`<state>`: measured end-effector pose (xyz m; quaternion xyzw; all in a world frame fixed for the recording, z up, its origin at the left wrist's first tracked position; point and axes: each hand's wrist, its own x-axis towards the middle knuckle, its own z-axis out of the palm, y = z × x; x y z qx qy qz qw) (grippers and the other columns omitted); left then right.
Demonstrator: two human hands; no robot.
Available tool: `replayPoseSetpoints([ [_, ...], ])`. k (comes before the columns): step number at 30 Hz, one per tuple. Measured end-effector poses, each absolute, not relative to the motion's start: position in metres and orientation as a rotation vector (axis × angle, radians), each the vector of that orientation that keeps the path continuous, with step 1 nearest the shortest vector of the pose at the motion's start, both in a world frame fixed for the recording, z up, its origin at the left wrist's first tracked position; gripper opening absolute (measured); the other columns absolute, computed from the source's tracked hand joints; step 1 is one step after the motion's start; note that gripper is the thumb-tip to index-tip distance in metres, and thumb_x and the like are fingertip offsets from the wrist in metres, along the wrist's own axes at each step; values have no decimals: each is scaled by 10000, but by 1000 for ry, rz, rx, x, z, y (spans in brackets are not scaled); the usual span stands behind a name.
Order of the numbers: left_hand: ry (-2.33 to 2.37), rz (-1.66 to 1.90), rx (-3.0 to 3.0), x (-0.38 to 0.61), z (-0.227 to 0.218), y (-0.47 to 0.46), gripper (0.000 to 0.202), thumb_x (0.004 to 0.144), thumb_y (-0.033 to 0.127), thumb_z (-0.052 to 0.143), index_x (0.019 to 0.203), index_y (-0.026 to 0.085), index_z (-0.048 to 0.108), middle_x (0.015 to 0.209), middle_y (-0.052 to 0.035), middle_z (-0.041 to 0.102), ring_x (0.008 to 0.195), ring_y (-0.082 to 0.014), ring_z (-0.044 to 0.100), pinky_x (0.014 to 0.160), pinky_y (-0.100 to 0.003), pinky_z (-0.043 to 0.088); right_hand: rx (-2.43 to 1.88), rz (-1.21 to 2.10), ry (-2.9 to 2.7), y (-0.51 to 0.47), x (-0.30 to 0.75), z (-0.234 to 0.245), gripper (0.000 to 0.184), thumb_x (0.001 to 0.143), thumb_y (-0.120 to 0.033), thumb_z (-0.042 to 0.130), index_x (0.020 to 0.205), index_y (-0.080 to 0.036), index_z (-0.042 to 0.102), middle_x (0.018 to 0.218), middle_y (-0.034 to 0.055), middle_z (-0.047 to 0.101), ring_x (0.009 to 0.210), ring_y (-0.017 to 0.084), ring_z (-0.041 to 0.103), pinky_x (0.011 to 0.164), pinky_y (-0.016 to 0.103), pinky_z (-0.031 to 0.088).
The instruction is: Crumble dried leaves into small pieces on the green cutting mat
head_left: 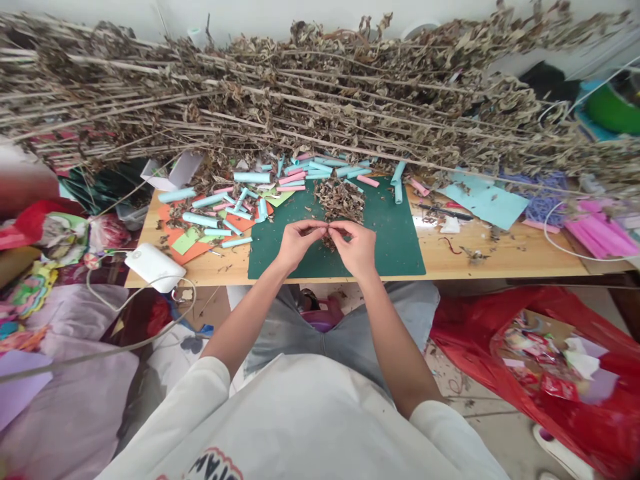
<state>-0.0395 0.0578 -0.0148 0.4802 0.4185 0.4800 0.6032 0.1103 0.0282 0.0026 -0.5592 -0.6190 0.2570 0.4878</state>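
Over green mat (395,250), left hand (296,243) and right hand (357,249) meet, fingertips pinched

Mat (395,240) mid-frame: dark green, plain. Leaf heap (341,199) on it: dull brown. Paper rolls (253,177) left of centre: pale blue, few pink. Sheet (200,251) under them: orange, lime scraps on top. Stalks (320,100) across top: grey-tan (leaves darker brown). Table (500,257): light wood. Bag (460,320) lower right: red. My shirt (310,427) at bottom: white; my jeans (360,333): washed grey-blue.
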Motion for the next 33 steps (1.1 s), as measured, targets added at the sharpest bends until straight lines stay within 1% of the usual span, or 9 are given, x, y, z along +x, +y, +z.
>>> replayPoseSetpoints([
  [4, 1005, 1090, 1148, -40, -12, 57, 227, 645, 289, 801, 811, 149, 734, 793, -42, 725, 740, -152, 659, 751, -296, 527, -1367, 568, -1574, 27, 108, 2, 143, 831, -225, 578, 832, -209, 720, 844, 41, 739, 711, 173, 670, 729, 311, 555],
  [8, 1016, 1067, 1131, -43, -8, 59, 222, 635, 272, 802, 799, 142, 728, 738, -32, 710, 690, -134, 642, 712, -274, 514, -1355, 715, -1378, 28, 110, -4, 144, 824, -243, 576, 845, -188, 708, 815, 46, 732, 711, 177, 677, 702, 300, 559],
  [10, 1024, 1076, 1100, -46, -8, 61, 234, 640, 286, 804, 812, 146, 731, 722, -26, 705, 677, -129, 637, 711, -272, 512, -1383, 729, -1294, 30, 115, -7, 152, 824, -261, 584, 852, -182, 711, 802, 48, 731, 717, 183, 681, 703, 305, 560],
  [14, 1032, 1109, 1056, -49, -11, 64, 269, 647, 324, 812, 848, 160, 743, 793, -34, 723, 716, -134, 646, 744, -280, 516, -1405, 600, -1508, 33, 120, -8, 165, 824, -213, 584, 868, -204, 743, 880, 47, 734, 805, 188, 677, 785, 327, 547],
  [17, 1013, 1122, 1045, -48, -15, 65, 253, 693, 347, 781, 870, 169, 755, 832, -43, 734, 766, -150, 662, 792, -298, 516, -1398, 505, -1665, 33, 123, -8, 210, 838, -177, 549, 877, -219, 751, 943, 53, 722, 890, 197, 665, 856, 346, 529],
  [19, 1023, 1126, 1064, -48, -17, 65, 242, 711, 345, 764, 881, 173, 761, 854, -52, 739, 795, -161, 667, 812, -305, 512, -1424, 474, -1674, 32, 125, -10, 219, 854, -194, 535, 903, -221, 746, 962, 63, 713, 915, 207, 657, 877, 362, 525],
  [25, 1104, 1193, 1174, -59, -15, 65, 225, 714, 317, 749, 893, 182, 768, 963, -67, 736, 847, -176, 660, 816, -304, 502, -1505, 375, -1527, 19, 123, -28, 280, 903, -270, 470, 1056, -205, 696, 1052, 112, 682, 997, 244, 628, 915, 425, 520],
  [30, 1141, 1299, 1048, -70, -17, 68, 229, 729, 312, 736, 917, 186, 763, 868, -52, 734, 828, -167, 665, 834, -305, 507, -1568, 352, -1438, 13, 97, -35, 298, 914, -303, 463, 1098, -192, 669, 1110, 138, 676, 1061, 257, 610, 978, 439, 483],
  [33, 1148, 1328, 1024, -73, -18, 68, 231, 722, 311, 742, 916, 186, 763, 884, -51, 737, 829, -164, 669, 841, -306, 513, -1513, 432, -1461, 18, 81, -32, 300, 921, -297, 448, 1099, -188, 663, 1123, 138, 679, 1069, 248, 615, 980, 422, 483],
])
